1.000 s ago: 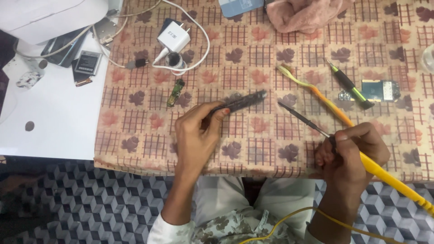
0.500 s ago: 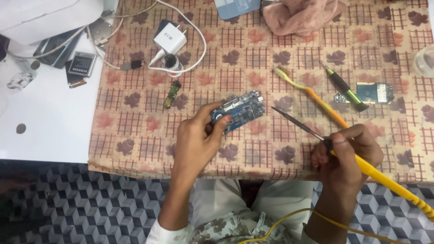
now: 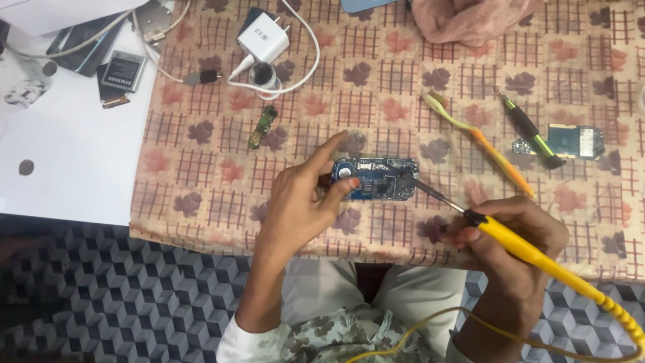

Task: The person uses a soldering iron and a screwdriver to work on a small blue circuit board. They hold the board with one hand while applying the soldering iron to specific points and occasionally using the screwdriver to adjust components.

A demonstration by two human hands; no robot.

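My bench wears a leaf-patterned checked cloth above a cube-patterned floor. At frame centre my left hand pinches the blue circuit board; my right hand grips the yellow soldering iron, tip touching it. A white charger lies upper left.

The person's left hand and right hand are bare, with no gloves, rings or watch showing. The thumbnail on the left hand carries a patch of reddish-orange colour. Both forearms are uncovered up to the bottom edge of the view, where pale sleeve cuffs begin. The shirt is light with a muted green and grey leafy print. Light beige trousers cover the lap.
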